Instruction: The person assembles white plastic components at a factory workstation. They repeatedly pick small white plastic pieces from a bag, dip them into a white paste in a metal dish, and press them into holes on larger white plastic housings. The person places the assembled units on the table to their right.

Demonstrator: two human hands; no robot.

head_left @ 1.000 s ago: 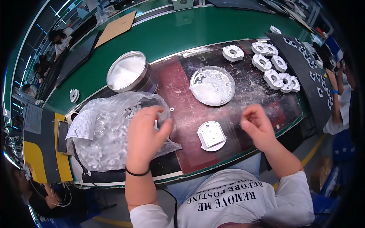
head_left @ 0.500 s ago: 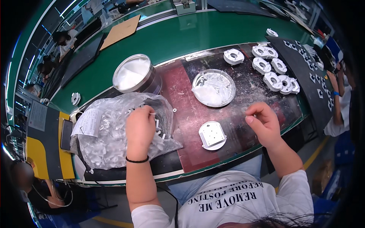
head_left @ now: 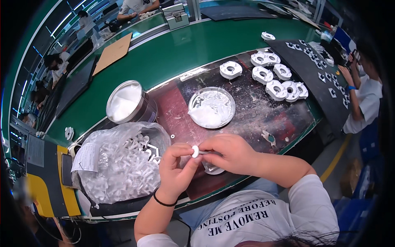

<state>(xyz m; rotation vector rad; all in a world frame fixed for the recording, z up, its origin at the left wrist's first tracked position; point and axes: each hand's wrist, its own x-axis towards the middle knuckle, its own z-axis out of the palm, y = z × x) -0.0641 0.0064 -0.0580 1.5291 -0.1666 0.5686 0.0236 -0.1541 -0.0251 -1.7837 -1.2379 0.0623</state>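
My left hand point(head_left: 177, 168) and my right hand point(head_left: 230, 153) meet above the near edge of the dark work mat point(head_left: 251, 111). Between their fingertips is a small white round plastic part point(head_left: 195, 151), pinched by my left thumb and fingers. My right hand holds a thin metal tool against it. Below the hands lies a white square part point(head_left: 212, 168), mostly hidden by them. To the left sits a clear plastic bag point(head_left: 123, 166) full of small white parts.
A round dish of white paste point(head_left: 211, 107) sits beyond the hands, and an open metal can point(head_left: 125, 103) stands to its left. Several white housings point(head_left: 273, 78) lie at the far right of the mat. Another person point(head_left: 362, 94) works at right, and more people sit far left.
My left hand has left the bag with a small white part and moved right. My right hand came left to meet it, so both hands now join over the square part.
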